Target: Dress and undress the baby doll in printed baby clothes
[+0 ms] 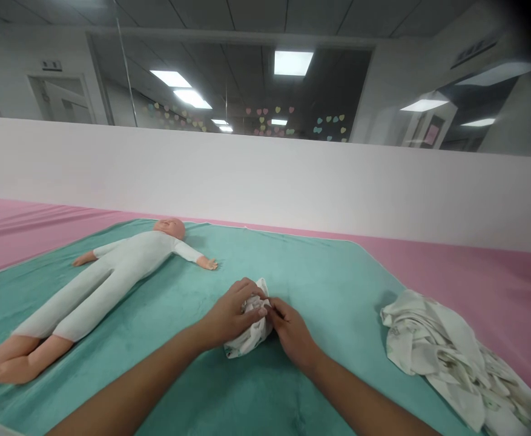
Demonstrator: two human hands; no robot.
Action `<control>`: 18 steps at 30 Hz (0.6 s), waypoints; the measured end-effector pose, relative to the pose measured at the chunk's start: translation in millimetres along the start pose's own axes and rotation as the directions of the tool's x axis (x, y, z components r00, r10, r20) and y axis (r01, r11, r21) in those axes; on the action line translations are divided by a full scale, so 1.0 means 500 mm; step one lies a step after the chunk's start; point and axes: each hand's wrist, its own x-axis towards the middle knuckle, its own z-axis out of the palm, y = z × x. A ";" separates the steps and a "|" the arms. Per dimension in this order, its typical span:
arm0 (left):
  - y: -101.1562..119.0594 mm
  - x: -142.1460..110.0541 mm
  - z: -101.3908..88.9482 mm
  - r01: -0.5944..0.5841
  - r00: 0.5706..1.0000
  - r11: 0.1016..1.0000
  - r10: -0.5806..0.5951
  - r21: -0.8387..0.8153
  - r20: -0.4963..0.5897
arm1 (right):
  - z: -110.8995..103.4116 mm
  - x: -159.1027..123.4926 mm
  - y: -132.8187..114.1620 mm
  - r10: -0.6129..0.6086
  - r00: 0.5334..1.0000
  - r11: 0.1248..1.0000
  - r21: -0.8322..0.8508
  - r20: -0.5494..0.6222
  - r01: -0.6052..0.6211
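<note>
A hand can pass over the flat teal sheet (329,266) beyond the middle, and also through the lane between the right hand (290,333) and the heaped cloth (438,351) at the right. On the left, the doll (129,260) blocks the way, one arm reaching toward the middle, where the left hand (231,315) and crumpled cloth (242,347) also obstruct; the white wall (265,181) closes the far side.

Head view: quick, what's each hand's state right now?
Left hand: closed, holding the white cloth.
Right hand: fingers closed together at the cloth's right side; whether they pinch it cannot be told.
</note>
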 end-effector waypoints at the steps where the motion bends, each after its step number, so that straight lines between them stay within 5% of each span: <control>1: 0.003 -0.002 -0.006 -0.016 0.997 0.999 0.020 -0.045 0.076 | -0.003 0.002 0.003 0.027 0.999 1.000 -0.001 -0.028 -0.027; 5: 0.015 -0.009 -0.007 -0.082 0.967 0.995 0.066 0.056 0.244 | -0.008 0.006 0.013 0.055 0.997 0.997 0.050 -0.052 -0.052; 10: 0.024 -0.009 0.033 -0.086 0.994 0.949 0.058 0.304 0.098 | -0.001 -0.002 0.009 -0.078 0.994 0.996 0.027 -0.072 0.081; 18: 0.030 -0.005 0.044 -0.042 0.999 0.955 0.048 0.293 -0.011 | 0.002 0.002 0.003 -0.072 0.994 0.992 0.097 -0.076 0.079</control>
